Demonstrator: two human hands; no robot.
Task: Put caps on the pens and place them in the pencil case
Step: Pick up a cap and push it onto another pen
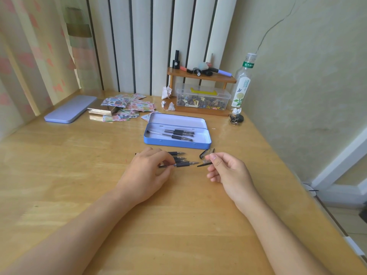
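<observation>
Hands poised to cap a pen above the tabletop (99,175).
Left hand (147,175) pinches pen (181,164); right hand (228,171) pinches cap (206,162); misalignment could jab fingers.

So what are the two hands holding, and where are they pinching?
The left hand pinches an uncapped pen by its barrel, just behind the black grip. The right hand pinches a pen cap at one end with its fingertips.

Both forearms are bare, and the hands (147,175) wear no rings, watch or gloves.
</observation>
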